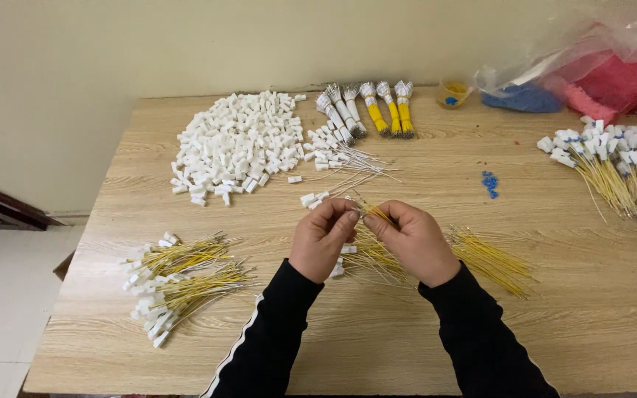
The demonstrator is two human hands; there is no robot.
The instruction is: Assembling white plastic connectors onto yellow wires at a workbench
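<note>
Presently my left hand [324,237] and right hand [408,239] meet at the fingertips above the bench [377,335], both pinching one yellow wire [374,212]; its long axis runs from my right fingers up-left toward the left ones, equally near both. Under my hands lies a loose yellow wire heap [473,258]. Left, two bundles with white plugs [178,284]. Farther off: one white plug pile [234,147], five tied wire bundles [366,107], one finished heap [621,166] at right.
</note>
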